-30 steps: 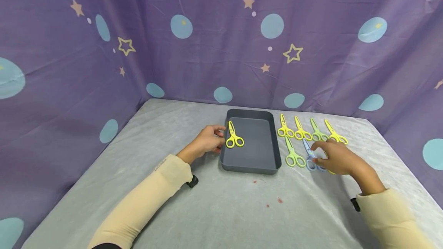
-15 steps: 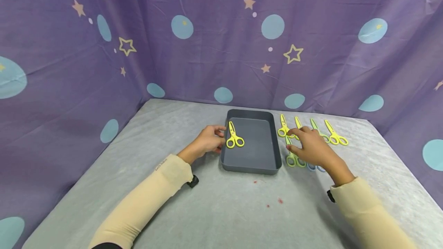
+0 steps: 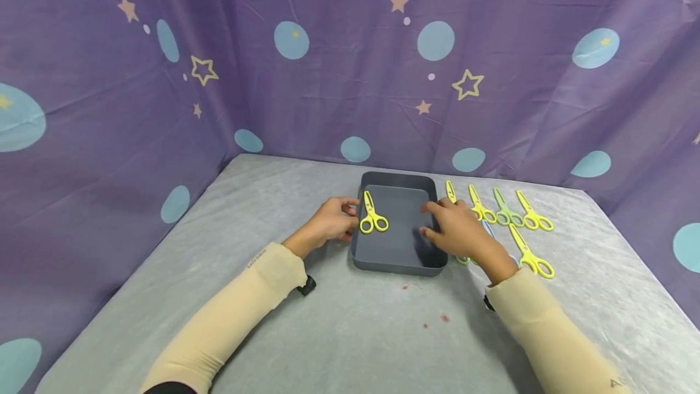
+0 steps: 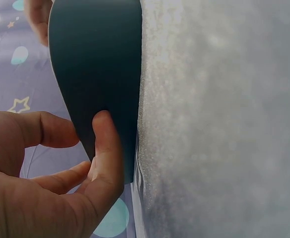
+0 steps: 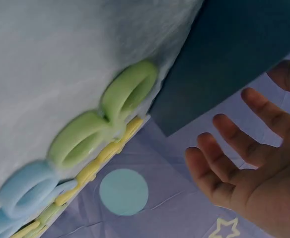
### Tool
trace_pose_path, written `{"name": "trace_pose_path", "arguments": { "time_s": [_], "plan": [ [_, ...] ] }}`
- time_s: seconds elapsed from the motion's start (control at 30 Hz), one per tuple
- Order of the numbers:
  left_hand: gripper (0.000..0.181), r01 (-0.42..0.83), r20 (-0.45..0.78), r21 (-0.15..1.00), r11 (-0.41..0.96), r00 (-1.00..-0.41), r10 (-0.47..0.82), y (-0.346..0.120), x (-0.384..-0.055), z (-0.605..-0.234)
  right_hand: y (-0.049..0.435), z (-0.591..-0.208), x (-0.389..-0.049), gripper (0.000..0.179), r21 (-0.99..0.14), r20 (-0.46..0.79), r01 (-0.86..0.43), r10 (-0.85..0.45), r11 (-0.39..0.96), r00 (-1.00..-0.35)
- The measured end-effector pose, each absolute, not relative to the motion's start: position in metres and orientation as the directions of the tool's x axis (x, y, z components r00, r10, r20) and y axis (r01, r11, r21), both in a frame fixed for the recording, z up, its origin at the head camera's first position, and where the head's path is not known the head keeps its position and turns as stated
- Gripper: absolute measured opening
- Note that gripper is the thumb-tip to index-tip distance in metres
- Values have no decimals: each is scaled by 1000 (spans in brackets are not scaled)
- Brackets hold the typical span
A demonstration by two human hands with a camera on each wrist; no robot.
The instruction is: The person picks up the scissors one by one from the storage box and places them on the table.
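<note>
A pair of yellow scissors point(image 3: 372, 214) lies at the left side inside a dark grey tray point(image 3: 398, 269), handles toward me. The left hand point(image 3: 332, 219) holds the tray's left side; in the left wrist view, one fingertip point(image 4: 104, 121) presses the outer wall while other fingers reach the rim. Over the tray's right rim hovers the right hand point(image 3: 458, 227), fingers spread and loosely bent around nothing. The right wrist view shows its bare palm point(image 5: 271, 191) beside the tray wall, near green scissors handles point(image 5: 78, 139).
Right of the tray, several yellow and green scissors point(image 3: 507, 214) stand in a back row. A front row has yellow scissors point(image 3: 529, 256), plus blue and green ones partly hidden under the right hand. A purple patterned curtain point(image 3: 328, 90) encloses the grey cloth-covered table point(image 3: 350, 333).
The right hand has moved left from the front-row scissors to the tray's right rim, uncovering the front yellow scissors. The left hand and the tray's scissors stay in place.
</note>
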State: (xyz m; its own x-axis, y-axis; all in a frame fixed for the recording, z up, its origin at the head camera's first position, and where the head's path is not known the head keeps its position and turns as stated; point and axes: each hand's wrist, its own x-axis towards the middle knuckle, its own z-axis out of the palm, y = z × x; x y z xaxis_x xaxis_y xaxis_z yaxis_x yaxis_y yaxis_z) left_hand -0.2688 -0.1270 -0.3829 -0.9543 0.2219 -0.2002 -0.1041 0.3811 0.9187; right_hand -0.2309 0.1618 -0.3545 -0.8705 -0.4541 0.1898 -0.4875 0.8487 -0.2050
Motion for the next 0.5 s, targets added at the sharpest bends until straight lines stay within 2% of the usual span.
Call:
{"name": "trace_pose_path", "arguments": {
  "time_s": [0.5],
  "plan": [
    [57, -107, -204, 916, 387, -954, 219, -126, -268, -382, 117, -359, -238, 51, -128, 34, -506, -506, 853, -862]
  ]
}}
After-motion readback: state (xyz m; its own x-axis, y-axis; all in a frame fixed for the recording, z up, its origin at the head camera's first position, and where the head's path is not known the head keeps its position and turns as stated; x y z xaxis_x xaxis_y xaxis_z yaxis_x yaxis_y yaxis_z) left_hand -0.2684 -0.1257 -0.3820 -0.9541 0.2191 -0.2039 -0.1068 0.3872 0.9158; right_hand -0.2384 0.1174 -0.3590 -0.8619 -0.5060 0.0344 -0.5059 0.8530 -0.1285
